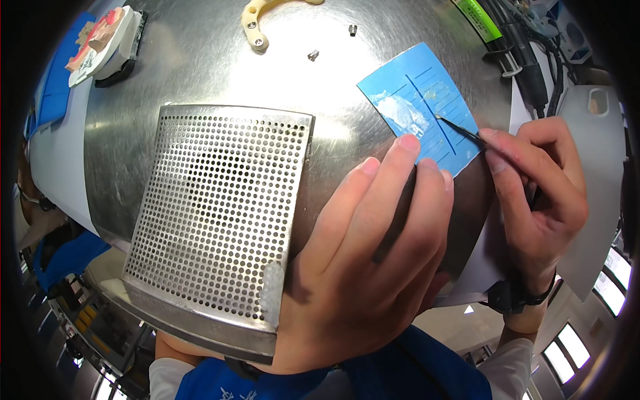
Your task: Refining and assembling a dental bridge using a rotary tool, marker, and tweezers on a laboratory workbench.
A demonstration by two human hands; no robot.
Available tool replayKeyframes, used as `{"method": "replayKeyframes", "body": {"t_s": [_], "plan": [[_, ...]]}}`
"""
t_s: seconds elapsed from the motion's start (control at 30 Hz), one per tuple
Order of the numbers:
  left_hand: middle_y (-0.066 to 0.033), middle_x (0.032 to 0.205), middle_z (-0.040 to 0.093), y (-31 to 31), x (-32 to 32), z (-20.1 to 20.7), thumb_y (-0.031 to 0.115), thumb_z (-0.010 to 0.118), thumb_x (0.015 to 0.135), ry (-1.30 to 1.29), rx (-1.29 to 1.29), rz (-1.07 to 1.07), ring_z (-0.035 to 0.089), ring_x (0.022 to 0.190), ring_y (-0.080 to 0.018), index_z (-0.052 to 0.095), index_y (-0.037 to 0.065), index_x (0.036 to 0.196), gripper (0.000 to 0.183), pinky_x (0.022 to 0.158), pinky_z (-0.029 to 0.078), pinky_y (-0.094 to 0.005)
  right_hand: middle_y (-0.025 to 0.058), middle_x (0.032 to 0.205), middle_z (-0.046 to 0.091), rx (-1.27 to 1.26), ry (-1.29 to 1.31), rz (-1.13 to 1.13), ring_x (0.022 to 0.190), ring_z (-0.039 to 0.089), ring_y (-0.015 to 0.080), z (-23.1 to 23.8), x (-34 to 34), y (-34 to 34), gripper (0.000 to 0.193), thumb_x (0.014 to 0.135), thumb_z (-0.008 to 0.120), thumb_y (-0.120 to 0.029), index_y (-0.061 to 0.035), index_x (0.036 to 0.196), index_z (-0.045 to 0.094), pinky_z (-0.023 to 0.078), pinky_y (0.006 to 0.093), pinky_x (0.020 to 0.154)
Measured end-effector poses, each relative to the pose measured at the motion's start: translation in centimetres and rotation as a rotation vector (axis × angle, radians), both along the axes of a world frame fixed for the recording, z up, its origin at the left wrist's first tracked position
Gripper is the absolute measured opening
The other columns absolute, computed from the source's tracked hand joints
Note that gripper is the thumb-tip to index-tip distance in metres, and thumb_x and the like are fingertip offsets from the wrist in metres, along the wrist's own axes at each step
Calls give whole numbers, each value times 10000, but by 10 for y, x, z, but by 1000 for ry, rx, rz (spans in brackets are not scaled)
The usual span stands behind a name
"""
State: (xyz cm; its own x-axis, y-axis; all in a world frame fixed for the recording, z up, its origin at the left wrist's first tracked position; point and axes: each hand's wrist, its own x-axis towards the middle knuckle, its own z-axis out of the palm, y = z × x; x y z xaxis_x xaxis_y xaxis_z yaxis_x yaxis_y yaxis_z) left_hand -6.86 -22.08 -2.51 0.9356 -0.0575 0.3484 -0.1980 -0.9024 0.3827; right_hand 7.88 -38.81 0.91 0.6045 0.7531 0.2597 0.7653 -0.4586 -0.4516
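Note:
A blue lined paper pad [437,73] lies aslant on the metal worktop, with a smeared white paste [400,115] on its left half and fainter smears elsewhere. My left hand [373,247] rests at its lower edge, fingers stretched out and fingertips against the sheet. In a pinch between thumb and fingers, my right hand [540,183] holds a slim dark pointed tool [463,129]. Its pale tip meets the pad near the thick dark line down the middle. The rest of the tool's handle is hidden by the hand.
A perforated metal grille [220,207] stands left of my left hand. Beyond it are a cream arch-shaped piece [252,27], two small metal parts [313,56], and a dental model [100,43] at far left. Dark cylindrical handpieces with cables [530,73] lie far right.

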Motion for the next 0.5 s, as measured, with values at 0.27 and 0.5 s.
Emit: {"method": "replayKeyframes", "body": {"t_s": [0.27, 0.5], "plan": [[-192, 1321, 602, -1, 2, 1, 404, 636, 949, 22, -45, -20, 583, 1268, -397, 667, -60, 1274, 567, 1021, 500, -471, 42, 950, 609, 33, 100, -116, 741, 488, 71, -3, -6, -2, 241, 879, 705, 75, 17, 1103, 772, 325, 207, 608], [-197, 1322, 603, -1, -3, 7, 387, 651, 935, 52, -65, -22, 580, 1269, -404, 664, -64, 1277, 567, 1017, 497, -476, 75, 971, 620, 46, 53, -65, 832, 571, 126, 0, -10, -2, 239, 870, 698, 101, 37, 1090, 766, 417, 220, 698]]}}
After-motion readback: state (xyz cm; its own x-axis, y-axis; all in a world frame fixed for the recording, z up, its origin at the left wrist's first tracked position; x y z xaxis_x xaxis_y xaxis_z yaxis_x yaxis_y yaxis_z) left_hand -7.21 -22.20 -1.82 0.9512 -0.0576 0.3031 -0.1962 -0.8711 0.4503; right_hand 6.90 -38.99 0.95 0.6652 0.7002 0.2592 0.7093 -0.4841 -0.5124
